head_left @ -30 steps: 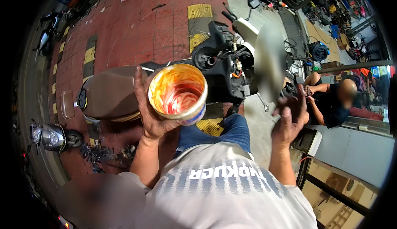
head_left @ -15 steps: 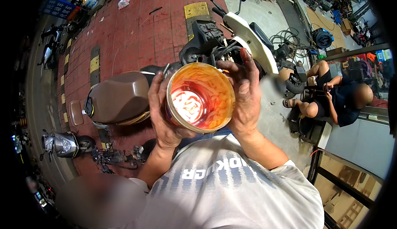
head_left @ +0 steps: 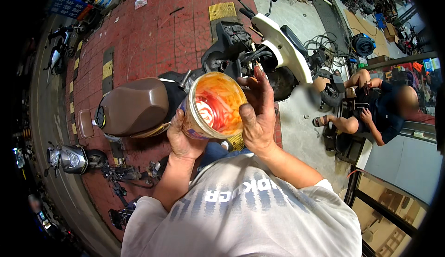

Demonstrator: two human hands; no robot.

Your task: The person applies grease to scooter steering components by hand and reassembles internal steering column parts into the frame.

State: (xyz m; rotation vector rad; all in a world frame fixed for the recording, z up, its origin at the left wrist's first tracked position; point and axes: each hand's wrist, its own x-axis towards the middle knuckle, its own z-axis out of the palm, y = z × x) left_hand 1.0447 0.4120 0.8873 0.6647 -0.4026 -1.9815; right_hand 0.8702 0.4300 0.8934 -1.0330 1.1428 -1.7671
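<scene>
A round plastic tub [head_left: 197,126], its inner wall smeared with orange-red grease, is tilted with its mouth facing up and to the right. My left hand [head_left: 184,141] grips it from the left and below; some of its fingers are hidden behind the tub. Beside the right rim, my right hand [head_left: 261,122] has its fingers raised and apart, with dark red grease on a fingertip. Its thumb is at the rim, and I cannot tell whether it touches. Behind the tub stands a scooter with a brown seat [head_left: 134,107] and its inner parts exposed.
The scooter's white front panel [head_left: 289,55] lies beyond my right hand. A person [head_left: 378,111] sits at the right. Coiled cables [head_left: 327,43] rest on the concrete, and a silver scooter [head_left: 72,159] stands at the left. Red paving [head_left: 153,39] spreads ahead.
The tub has shifted left and turned, showing more of its outer side. My right hand has moved left, its grip loosened. The seated person's hands have moved apart.
</scene>
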